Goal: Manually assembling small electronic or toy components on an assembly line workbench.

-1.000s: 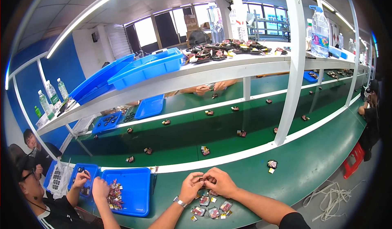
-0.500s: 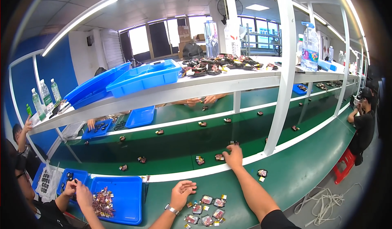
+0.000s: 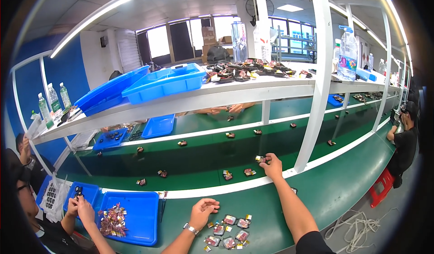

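My right hand (image 3: pixel 273 166) reaches over the green conveyor belt, thumb and fingers closed on a small electronic assembly (image 3: pixel 260 159), dark with a pale yellow tab. Two similar pieces lie on the belt to its left, the nearer one (image 3: pixel 249 172) just short of my fingers. My left hand (image 3: pixel 204 212), a metal watch at its wrist, hovers over the green table with loosely bent fingers and nothing in them. Beside it lies a cluster of several assemblies (image 3: pixel 229 231) with clear-looking faces, reddish insides and yellow tabs. Another piece (image 3: pixel 294 190) is partly hidden behind my right forearm.
A blue tray (image 3: pixel 153 222) holds a heap of reddish parts at left, where a co-worker's hands (image 3: pixel 81 206) handle a black piece. A white upright post (image 3: pixel 314 118) stands right of my right hand. The overhead shelf (image 3: pixel 181 96) carries blue trays, bottles and piled assemblies.
My right hand has drawn to the right, now with an assembly showing at its fingertips. My left hand stays nearly in place. The view has shifted slightly.
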{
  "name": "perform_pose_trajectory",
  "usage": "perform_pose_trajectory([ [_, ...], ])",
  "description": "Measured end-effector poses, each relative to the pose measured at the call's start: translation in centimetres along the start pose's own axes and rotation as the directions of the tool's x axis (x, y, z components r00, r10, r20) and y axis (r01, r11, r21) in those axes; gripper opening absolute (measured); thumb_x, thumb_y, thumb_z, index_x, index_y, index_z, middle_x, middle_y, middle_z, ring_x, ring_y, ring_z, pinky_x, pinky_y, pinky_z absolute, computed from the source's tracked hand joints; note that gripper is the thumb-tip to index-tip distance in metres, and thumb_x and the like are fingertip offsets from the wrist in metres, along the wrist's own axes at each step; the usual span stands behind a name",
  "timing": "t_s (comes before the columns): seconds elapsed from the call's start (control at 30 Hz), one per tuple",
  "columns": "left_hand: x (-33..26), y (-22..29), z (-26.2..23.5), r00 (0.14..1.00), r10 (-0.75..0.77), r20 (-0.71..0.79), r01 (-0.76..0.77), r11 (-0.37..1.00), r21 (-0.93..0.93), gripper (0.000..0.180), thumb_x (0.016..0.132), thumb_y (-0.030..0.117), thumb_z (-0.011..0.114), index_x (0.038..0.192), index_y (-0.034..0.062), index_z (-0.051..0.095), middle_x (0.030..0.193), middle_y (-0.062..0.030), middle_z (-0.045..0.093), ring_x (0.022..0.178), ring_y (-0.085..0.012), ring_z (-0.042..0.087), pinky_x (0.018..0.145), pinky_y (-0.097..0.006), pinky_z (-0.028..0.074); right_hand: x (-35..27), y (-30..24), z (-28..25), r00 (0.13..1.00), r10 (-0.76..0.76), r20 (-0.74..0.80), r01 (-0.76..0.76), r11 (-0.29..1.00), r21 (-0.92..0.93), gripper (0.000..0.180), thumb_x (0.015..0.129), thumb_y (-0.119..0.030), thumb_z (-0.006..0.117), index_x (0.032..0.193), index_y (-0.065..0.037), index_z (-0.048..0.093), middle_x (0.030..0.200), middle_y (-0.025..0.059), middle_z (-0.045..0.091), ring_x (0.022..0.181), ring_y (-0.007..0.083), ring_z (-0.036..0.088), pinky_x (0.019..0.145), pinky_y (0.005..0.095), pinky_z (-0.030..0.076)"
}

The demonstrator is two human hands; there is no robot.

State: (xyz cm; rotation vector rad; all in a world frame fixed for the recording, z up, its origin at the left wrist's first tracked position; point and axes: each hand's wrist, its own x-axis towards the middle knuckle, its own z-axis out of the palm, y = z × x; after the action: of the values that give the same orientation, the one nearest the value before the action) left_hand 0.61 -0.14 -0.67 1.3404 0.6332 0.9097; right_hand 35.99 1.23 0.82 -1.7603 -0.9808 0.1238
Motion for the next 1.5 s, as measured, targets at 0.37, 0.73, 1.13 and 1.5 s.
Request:
perform_pose_trajectory([
  [0.37,-0.2,-0.3,-0.1,1.000,0.009,-0.007,-0.009,1.000,0.006,0.018,0.089,-0.002,0.055,0.108,-0.0050,0.056,0.105,-0.0167,0.066,0.093,-0.0212,0.066,0.079,-0.031,0.055,-11.8,-6.9,3.3,0.686,-0.361,0.632,0.442,0.896,0.032,0.056,0.070,-0.024,0.079,0.119,-0.005,0.058,0.108,0.0150,0.065,0.101,0.0305,0.057,0.092,0.0394,0.046],
  [0.73,0.2,-0.8,0.0,0.995,0.006,-0.101,-0.012,0.998,-0.055,0.019,0.087,-0.004,0.055,0.106,-0.0053,0.055,0.097,-0.0168,0.067,0.072,-0.0168,0.063,0.060,-0.026,0.053,-6.8,-6.2,9.7,0.954,-0.208,0.214,0.281,0.870,-0.404,0.050,0.073,-0.027,0.079,0.101,0.000,0.048,0.098,0.0207,0.057,0.094,0.0367,0.056,0.082,0.0426,0.047],
  [1.13,-0.1,2.3,-0.3,0.953,-0.230,0.196,0.265,0.949,-0.171,0.038,0.101,0.025,0.043,0.127,-0.0015,0.051,0.110,-0.0101,0.063,0.093,-0.0167,0.062,0.078,-0.030,0.050,-13.1,-12.5,0.6,0.465,-0.509,0.724,0.335,0.858,0.388,0.070,0.069,-0.013,0.077,0.133,-0.011,0.049,0.123,0.0131,0.054,0.116,0.0305,0.049,0.101,0.0382,0.041],
  [1.5,-0.4,1.7,-0.4,0.987,-0.142,0.071,0.157,0.938,-0.309,0.034,0.096,0.008,0.052,0.129,-0.0021,0.048,0.112,-0.0118,0.062,0.101,-0.0199,0.063,0.089,-0.039,0.055,-14.9,-11.1,2.0,0.519,-0.702,0.488,0.612,0.703,0.361,0.033,0.078,-0.009,0.068,0.111,-0.009,0.065,0.119,0.0111,0.057,0.111,0.0299,0.052,0.094,0.0396,0.046],
])
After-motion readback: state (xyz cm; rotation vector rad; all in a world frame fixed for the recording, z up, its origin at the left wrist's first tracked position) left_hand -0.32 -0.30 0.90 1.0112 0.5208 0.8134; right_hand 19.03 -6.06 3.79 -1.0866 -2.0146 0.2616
